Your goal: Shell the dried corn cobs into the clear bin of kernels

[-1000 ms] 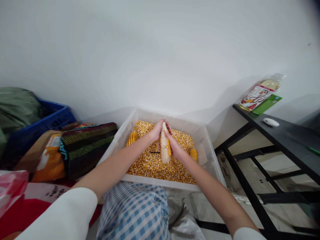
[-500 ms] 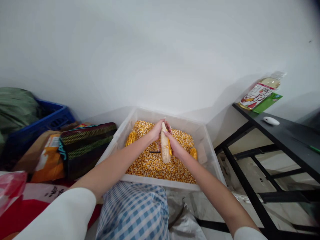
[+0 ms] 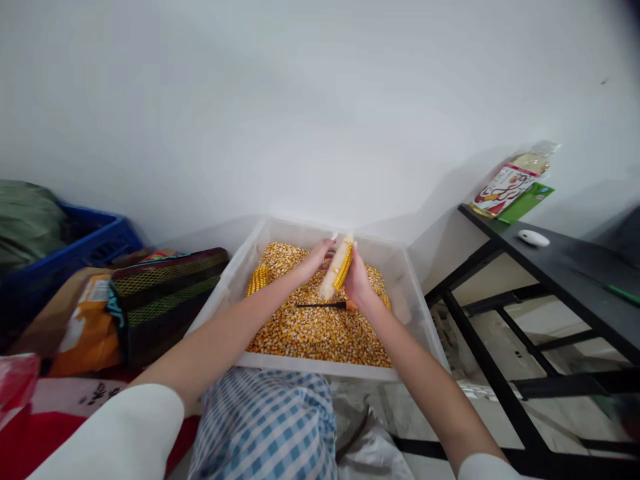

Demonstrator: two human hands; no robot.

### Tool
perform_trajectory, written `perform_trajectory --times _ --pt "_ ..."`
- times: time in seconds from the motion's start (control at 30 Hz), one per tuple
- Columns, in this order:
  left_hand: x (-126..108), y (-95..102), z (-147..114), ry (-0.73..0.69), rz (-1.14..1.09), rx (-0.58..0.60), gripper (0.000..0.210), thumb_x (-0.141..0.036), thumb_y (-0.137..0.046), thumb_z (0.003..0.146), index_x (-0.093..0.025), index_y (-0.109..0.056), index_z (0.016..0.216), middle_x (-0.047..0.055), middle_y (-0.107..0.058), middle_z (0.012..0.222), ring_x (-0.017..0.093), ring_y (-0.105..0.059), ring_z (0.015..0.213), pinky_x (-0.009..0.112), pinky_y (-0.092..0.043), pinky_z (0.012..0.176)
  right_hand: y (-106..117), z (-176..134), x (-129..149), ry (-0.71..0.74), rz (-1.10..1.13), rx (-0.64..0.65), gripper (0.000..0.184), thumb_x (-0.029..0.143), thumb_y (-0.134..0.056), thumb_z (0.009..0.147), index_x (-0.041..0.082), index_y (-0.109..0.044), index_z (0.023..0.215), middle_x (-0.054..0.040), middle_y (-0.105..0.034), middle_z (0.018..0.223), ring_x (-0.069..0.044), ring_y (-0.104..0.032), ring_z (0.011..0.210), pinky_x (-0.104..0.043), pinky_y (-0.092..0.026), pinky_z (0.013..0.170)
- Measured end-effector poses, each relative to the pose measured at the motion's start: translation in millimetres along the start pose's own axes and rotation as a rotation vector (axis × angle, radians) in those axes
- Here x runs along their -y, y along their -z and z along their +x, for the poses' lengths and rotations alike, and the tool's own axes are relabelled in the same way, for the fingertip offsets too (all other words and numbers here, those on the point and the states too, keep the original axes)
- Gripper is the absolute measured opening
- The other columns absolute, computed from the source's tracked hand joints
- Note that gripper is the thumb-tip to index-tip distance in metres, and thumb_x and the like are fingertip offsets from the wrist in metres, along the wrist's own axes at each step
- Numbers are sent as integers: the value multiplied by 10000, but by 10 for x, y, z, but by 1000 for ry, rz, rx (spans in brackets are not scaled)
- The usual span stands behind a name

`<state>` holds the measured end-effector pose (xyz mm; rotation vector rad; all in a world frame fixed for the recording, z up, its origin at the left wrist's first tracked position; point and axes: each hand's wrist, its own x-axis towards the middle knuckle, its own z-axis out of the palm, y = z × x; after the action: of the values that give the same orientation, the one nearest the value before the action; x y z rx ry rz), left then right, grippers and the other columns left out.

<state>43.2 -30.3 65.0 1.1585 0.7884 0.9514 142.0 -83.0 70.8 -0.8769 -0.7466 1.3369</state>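
Tilted over to the right since half a second ago, the corn cob (image 3: pixel 336 270) has also risen a little, and the orange-handled tool (image 3: pixel 327 305) on the loose kernels (image 3: pixel 300 333) shows more of its handle. The right hand (image 3: pixel 359 277) holds the cob from its right side, fingers closed against it — yellow rows remain there, while the left side is pale and stripped. The left hand (image 3: pixel 318 256) sits just left of the cob, loosely curled; whether its fingertips touch, I cannot tell. Cob and hands are above the kernels in the white bin (image 3: pixel 310 363) — an unshelled ear (image 3: pixel 259 279) lies at its left.
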Motion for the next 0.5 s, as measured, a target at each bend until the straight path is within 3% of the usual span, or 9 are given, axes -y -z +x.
perform_trajectory --times 0.1,0.17,0.33,0.43,0.5 --pt "44 -103 -90 -53 211 115 705 -530 -654 687 -197 -439 1270 105 -592 1162 195 -595 910 240 -477 653 81 102 85 94 93 -94 415 550 -394 834 208 -614 918 0 -691 787 -161 -642 817 -300 -529 756" --pt "81 -152 -137 -52 325 168 762 -549 -644 691 -199 -402 1323 118 -583 1167 190 -604 821 231 -471 559 161 143 110 101 96 -132 379 512 -405 838 206 -611 923 7 -690 806 -152 -635 819 -288 -518 768" --pt "145 -177 -176 -68 437 245 660 -618 -449 799 -211 -455 1318 78 -627 948 114 -532 487 219 -390 384 380 228 175 178 20 -261 283 471 -540 766 209 -593 860 41 -659 762 -123 -611 757 -237 -493 719" --pt "173 -190 -193 -110 445 263 590 -590 -474 799 -189 -549 1226 59 -623 829 108 -509 461 208 -375 365 477 274 227 178 14 -286 281 476 -589 721 199 -554 752 36 -615 641 -119 -583 616 -238 -483 620" --pt "183 -215 -214 -121 420 268 543 -553 -501 799 -194 -572 1199 65 -634 863 129 -554 534 199 -389 379 514 293 231 173 2 -282 303 490 -582 716 194 -521 691 32 -581 569 -118 -556 536 -245 -473 564"
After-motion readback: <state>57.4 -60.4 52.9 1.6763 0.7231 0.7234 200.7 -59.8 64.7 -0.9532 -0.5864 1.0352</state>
